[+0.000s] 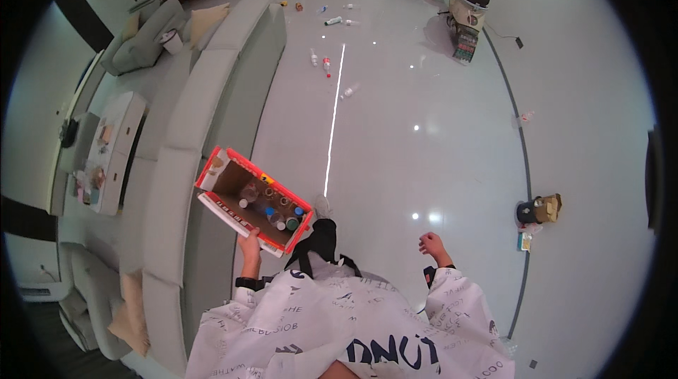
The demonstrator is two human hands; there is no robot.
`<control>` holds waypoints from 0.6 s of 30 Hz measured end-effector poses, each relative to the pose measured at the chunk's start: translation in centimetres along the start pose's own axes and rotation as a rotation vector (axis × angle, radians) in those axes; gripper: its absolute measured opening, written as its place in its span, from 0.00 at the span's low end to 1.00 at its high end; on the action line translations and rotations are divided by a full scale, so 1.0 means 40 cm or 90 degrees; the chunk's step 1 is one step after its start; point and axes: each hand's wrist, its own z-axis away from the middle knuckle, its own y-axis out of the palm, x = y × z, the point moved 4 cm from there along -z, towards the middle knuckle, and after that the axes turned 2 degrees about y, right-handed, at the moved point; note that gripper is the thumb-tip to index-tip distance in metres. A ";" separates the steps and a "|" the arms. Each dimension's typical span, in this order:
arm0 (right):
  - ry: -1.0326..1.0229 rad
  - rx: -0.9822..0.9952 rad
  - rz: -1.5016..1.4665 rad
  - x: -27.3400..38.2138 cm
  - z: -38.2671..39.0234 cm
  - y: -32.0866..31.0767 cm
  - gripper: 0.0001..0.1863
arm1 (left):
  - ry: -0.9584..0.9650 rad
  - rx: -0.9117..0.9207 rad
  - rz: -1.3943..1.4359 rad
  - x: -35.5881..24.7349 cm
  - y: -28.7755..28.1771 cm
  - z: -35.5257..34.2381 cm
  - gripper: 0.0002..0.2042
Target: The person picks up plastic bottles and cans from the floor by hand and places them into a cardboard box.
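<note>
My left hand (249, 243) grips the near edge of an open red and white cardboard box (227, 183), which tilts in front of my left side. Inside the box lie several empty plastic bottles (274, 218), some with blue, white or green caps. My right hand (431, 245) hangs over the floor at my right, fingers curled in, with nothing visible in it. Ahead on the floor lie a bottle with a red label and cap (327, 65), a clear bottle with a white label (313, 58) and another clear bottle (349, 91).
A long grey sofa (212, 89) runs along my left. Farther ahead lie a green-labelled bottle (333, 21) and several other bottles. A parked scooter (466, 12) stands at the far right. Nearer on the right are a dark bin (526, 212) with cardboard and a small box (524, 241).
</note>
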 end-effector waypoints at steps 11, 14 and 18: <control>-0.162 0.367 0.748 -0.180 -0.039 0.182 0.15 | -0.003 0.031 -0.099 -0.149 0.481 -0.538 0.09; -0.033 0.341 0.416 -0.216 -0.021 0.189 0.15 | 0.043 0.025 -0.195 -0.209 0.607 -0.689 0.10; 0.490 0.385 0.309 -0.315 -0.147 0.136 0.15 | 0.006 0.071 -0.189 -0.221 0.610 -0.896 0.13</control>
